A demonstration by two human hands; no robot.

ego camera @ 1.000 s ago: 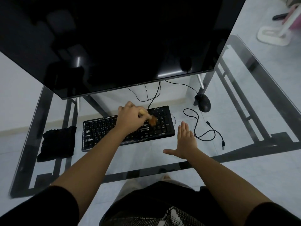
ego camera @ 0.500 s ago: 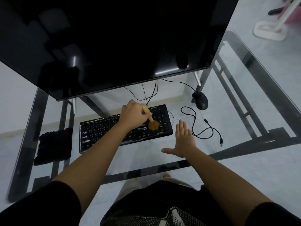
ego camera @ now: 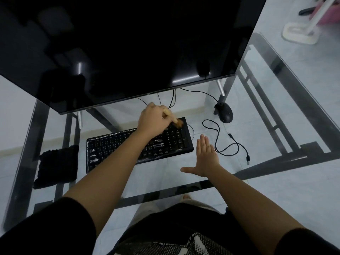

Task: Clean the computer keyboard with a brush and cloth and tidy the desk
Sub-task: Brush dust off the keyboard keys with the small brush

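The left hand [ego camera: 154, 120] is curled round a brush [ego camera: 173, 119], gripping its pale handle. The brown bristles point down onto the far right corner of the keyboard [ego camera: 112, 150], above the number pad. The left forearm crosses the middle of the keyboard and hides part of the keys.

The right hand [ego camera: 206, 160] is open and holds nothing, palm down with the fingers straight and together and the thumb stretched out to the left. It lies on the glass counter [ego camera: 103, 184] just beside the keyboard's near right corner, apart from it.

The black keyboard lies slightly askew, its right end farther away than its left. Left of it, near but not touching, a black cloth [ego camera: 57, 166] lies flat on the counter. Right of the right hand a loose black cable [ego camera: 218, 137] curls over the glass and ends in a free plug. Beyond the cable sits a black mouse [ego camera: 225, 113], by the foot of a large dark monitor [ego camera: 128, 45] that fills the far side of the counter.
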